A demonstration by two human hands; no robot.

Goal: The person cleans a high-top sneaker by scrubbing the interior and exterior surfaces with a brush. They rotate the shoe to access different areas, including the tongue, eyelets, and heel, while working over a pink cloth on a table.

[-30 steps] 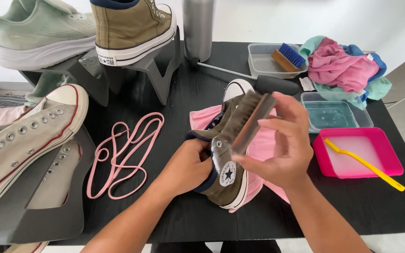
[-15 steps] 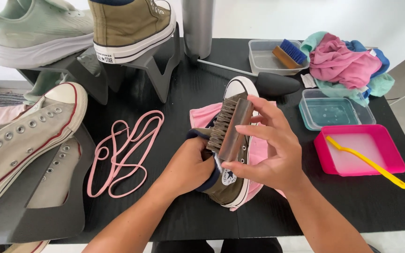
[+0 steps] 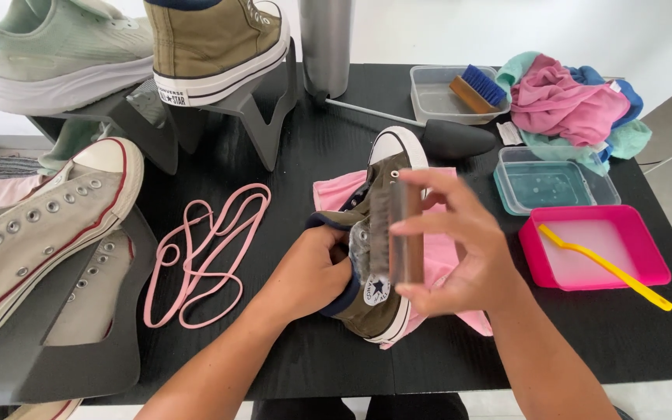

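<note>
Item, olive high-top sneaker (image 3: 375,299) on the pink cloth (image 3: 437,257) at mid-bench: your left hand (image 3: 313,272) is gripping its collar while your right hand (image 3: 460,257), fingers clasping the wooden brush (image 3: 404,233), is now turning it upright against the side, mid-scrub.

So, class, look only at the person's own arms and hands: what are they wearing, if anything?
Nothing shows on them. The left hand and right hand are bare, with no gloves, rings or visible watch. Both forearms are uncovered as far as the bottom edge of the picture, so no sleeves appear. The fingernails look short and unpainted.
</note>
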